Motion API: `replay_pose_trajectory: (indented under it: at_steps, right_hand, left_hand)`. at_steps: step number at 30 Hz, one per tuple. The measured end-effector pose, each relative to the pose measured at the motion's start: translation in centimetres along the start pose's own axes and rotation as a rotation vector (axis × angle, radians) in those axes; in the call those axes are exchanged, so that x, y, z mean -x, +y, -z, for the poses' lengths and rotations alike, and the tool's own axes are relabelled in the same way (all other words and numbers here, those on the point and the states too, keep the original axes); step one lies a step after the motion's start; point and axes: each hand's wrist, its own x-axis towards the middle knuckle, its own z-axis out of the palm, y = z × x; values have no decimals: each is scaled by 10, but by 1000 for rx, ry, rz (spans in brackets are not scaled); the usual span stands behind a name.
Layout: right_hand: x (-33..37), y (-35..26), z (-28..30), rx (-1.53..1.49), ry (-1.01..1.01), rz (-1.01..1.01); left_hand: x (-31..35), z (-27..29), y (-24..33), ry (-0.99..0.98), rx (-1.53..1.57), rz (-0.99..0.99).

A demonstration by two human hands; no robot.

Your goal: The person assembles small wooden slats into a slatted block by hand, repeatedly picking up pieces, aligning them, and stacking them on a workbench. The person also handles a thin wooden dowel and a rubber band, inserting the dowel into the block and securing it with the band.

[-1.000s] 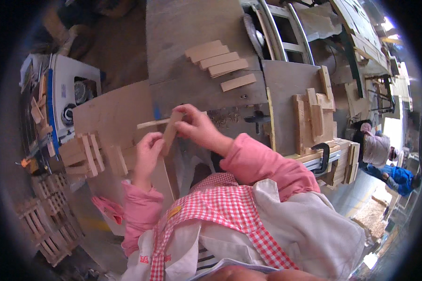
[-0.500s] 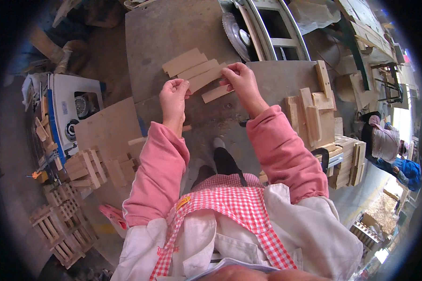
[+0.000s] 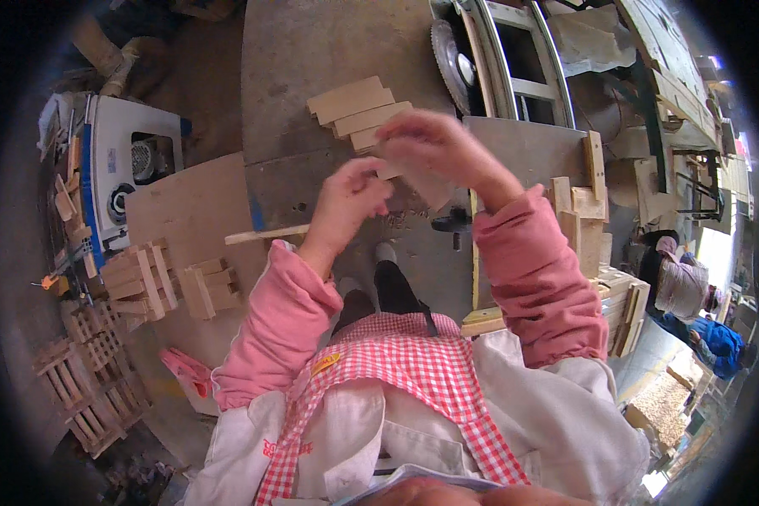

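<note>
right grip [image 3: 441,148] holds a wooden piece [image 3: 428,180] underneath.

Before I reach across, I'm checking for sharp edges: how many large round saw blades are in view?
1: a saw blade, left of the metal frame, beyond the right hand. Others may be hidden.

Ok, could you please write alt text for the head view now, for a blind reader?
A person's right hand, blurred, holds a thin board, with the left hand close beside it. Beyond them, flat wooden pieces lie overlapping on a brown surface, near a round, toothed saw blade.
</note>
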Motion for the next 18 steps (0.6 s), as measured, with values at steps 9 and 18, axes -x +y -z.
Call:
replay_pose_trajectory:
  at_steps: [9,18]
  right_hand:
    - [38,1,-29,59,154,-340]
    - [-2,31,17,361,377,-238]
  left_hand:
    - [11,-15,2,134,410,186]
    - [-33,4,-1,268,-59,91]
